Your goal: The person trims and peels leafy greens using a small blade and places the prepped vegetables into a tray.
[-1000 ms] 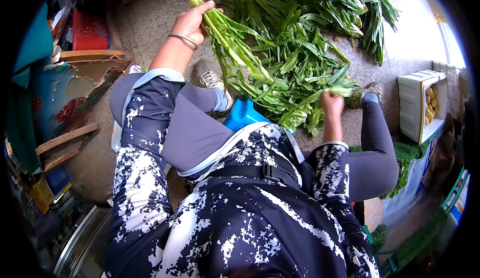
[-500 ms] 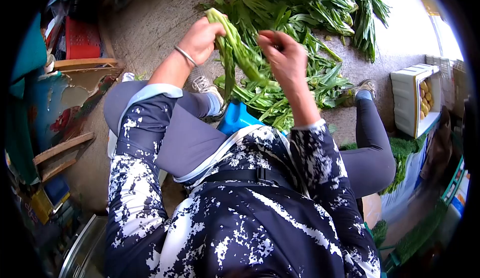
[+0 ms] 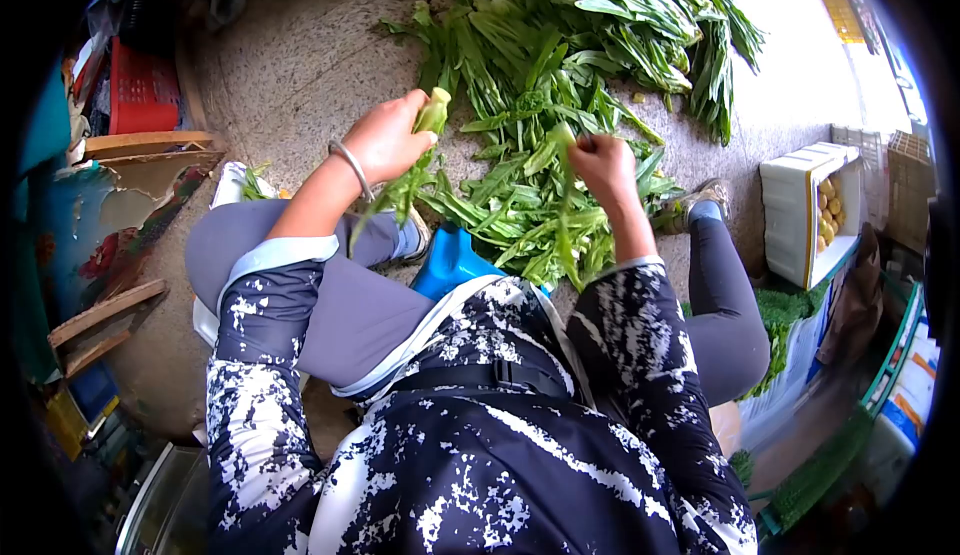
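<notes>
My left hand (image 3: pixel 392 143) is closed round a head of long-leaved greens (image 3: pixel 436 112). Its pale cut stem end points up past the thumb, and its leaves hang below the fist. To the right, my right hand (image 3: pixel 605 167) pinches a single long leaf (image 3: pixel 565 210), which dangles over the greens on the floor. The two hands are apart. Beneath and beyond them spreads a loose pile of greens (image 3: pixel 530 105), with leaves scattered down towards my lap.
A blue plastic object (image 3: pixel 450 263) sits between my legs. On the right stands a white foam box (image 3: pixel 785 210) of round yellowish-brown produce (image 3: pixel 829 213). A red plastic basket (image 3: pixel 143 90) and broken wooden pieces (image 3: pixel 110 313) lie at the left.
My right hand has moved down, away from the head of greens, and now has a leaf hanging from it. My left hand has lowered slightly, its greens now more upright.
</notes>
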Demonstrator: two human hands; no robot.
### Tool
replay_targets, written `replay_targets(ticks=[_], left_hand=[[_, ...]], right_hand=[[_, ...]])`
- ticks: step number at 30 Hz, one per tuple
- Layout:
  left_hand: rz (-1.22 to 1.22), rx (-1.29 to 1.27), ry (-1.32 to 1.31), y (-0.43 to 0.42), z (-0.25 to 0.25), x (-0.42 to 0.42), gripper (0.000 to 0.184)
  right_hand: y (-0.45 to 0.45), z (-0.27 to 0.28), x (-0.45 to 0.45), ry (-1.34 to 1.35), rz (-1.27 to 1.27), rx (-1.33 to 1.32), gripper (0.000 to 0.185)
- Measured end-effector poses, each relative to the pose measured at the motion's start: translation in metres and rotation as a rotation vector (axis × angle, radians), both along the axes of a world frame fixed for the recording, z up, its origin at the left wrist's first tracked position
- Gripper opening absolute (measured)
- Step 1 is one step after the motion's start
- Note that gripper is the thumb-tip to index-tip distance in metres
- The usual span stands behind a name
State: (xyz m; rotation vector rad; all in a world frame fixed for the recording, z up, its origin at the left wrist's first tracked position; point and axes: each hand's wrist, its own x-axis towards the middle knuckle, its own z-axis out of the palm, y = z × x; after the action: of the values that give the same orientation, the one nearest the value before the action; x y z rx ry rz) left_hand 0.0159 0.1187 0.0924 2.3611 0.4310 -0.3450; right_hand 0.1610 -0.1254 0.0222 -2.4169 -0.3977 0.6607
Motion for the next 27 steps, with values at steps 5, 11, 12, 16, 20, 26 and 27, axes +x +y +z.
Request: replay_targets(ticks=[5, 11, 12, 16, 20, 26, 27], left_hand=[[0.522, -0.403, -0.248, 0.009, 0.002, 0.001, 0.032], [0.848, -0.91, -0.341, 0.008, 0.035, 0.018, 0.025], [0.858, -0.913, -0.332, 0.006, 0.036, 0.019, 0.026], [0.934, -0.933, -0.349, 0.006, 0.035, 0.022, 0.027], [0.964, -0.99, -0.314, 0.009, 0.034, 0.023, 0.026], [0.91, -1.016, -0.354, 0.006, 0.024, 0.022, 0.023], [0.916, -1.034, -0.335, 0.006, 0.024, 0.023, 0.024]], right_hand=[[-0.054, -0.077, 0.029, 0.114, 0.305, -0.498, 0.032], [0.104, -0.074, 0.058, -0.43, 0.258, 0.04, 0.012], [0.125, -0.079, 0.066, -0.441, 0.308, 0.053, 0.018], [0.186, -0.103, 0.088, -0.312, 0.334, -0.286, 0.027], [0.179, -0.104, 0.093, -0.284, 0.311, -0.448, 0.024], [0.125, -0.066, 0.077, -0.415, 0.174, 0.272, 0.024], [0.118, -0.049, 0.067, -0.416, 0.16, 0.365, 0.022]])
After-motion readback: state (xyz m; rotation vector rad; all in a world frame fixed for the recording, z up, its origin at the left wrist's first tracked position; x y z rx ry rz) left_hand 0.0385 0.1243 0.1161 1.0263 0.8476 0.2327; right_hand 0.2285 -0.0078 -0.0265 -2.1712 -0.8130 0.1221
